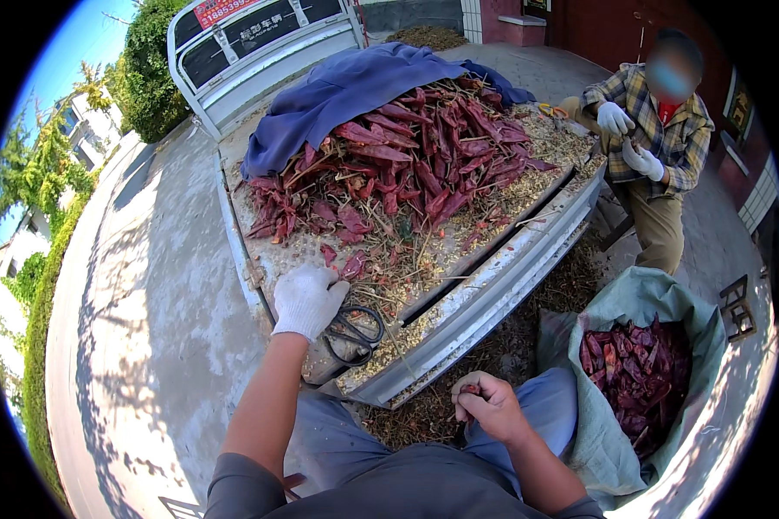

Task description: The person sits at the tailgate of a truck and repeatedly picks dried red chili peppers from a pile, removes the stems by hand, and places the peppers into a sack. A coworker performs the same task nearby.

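Note:
My left hand [307, 300], in a white knitted glove, rests at the near left corner of the truck bed with its fingers curled. What they hold, if anything, is hidden. A loose dried red chilli [354, 265] lies just beyond its fingertips. Beside the wrist are black-handled scissors [355, 336]. My bare right hand [491, 405] is closed above my lap, pinching a small dark red piece [470, 389], too small to name surely. Farther up the bed, a big heap of dried red chillies [424, 156] is partly draped by a blue cloth [346, 86].
Yellow seeds and stalks litter the truck bed [264, 233] and its metal edge [493, 298]. At my right stands a green woven sack [705, 346] holding dried chillies. A co-worker [666, 130] in white gloves sits beyond it, near orange-handled scissors [552, 111]. Plant scraps cover the ground below.

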Demonstrator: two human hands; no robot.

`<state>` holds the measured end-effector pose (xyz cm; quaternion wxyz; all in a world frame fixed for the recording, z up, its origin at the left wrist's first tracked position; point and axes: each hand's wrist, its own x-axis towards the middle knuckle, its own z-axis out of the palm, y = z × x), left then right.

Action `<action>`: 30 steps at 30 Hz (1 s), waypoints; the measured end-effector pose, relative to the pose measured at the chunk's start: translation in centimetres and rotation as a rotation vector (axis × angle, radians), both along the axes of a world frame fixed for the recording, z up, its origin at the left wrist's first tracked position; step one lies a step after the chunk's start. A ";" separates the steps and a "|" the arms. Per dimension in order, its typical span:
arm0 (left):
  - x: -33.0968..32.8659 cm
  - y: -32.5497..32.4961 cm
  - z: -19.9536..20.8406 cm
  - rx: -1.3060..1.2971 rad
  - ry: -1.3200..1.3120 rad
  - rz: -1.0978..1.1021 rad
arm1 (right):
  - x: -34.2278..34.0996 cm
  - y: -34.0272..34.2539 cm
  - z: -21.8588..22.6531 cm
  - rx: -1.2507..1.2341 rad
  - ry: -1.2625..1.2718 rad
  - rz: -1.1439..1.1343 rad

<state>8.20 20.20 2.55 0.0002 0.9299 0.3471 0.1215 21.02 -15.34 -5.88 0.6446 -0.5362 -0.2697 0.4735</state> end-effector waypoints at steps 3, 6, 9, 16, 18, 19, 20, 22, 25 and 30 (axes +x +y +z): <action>0.1 1.3 -0.9 0.078 -0.008 -0.041 | 0.1 -0.1 -0.2 -0.040 0.013 0.009; 0.2 1.0 -0.5 0.116 -0.047 -0.032 | 0.2 -0.1 -0.8 -0.100 -0.013 -0.004; -0.8 -1.3 1.3 0.042 -0.109 -0.091 | -0.3 0.3 -0.5 -0.113 -0.195 -0.050; -4.6 -10.6 5.1 -0.283 -0.122 -0.354 | -0.9 4.1 6.6 0.162 -1.004 -0.100; -5.0 -11.8 4.6 -0.337 -0.085 -0.443 | -1.0 4.9 8.1 0.235 -1.169 -0.044; -5.1 -12.3 4.5 -0.360 -0.070 -0.490 | -1.0 5.3 8.9 0.252 -1.239 0.006; -5.1 -12.6 4.0 -0.364 -0.063 -0.552 | -1.0 5.1 9.0 0.227 -1.302 0.064; -5.4 -13.2 3.6 -0.375 -0.076 -0.612 | -0.9 5.1 8.5 0.149 -1.418 0.189; -5.6 -14.1 3.5 -0.352 -0.060 -0.665 | -0.9 5.0 7.6 0.098 -1.486 0.279; -5.9 -14.3 3.8 -0.297 0.102 -0.768 | -0.8 4.7 7.9 0.139 -1.503 0.387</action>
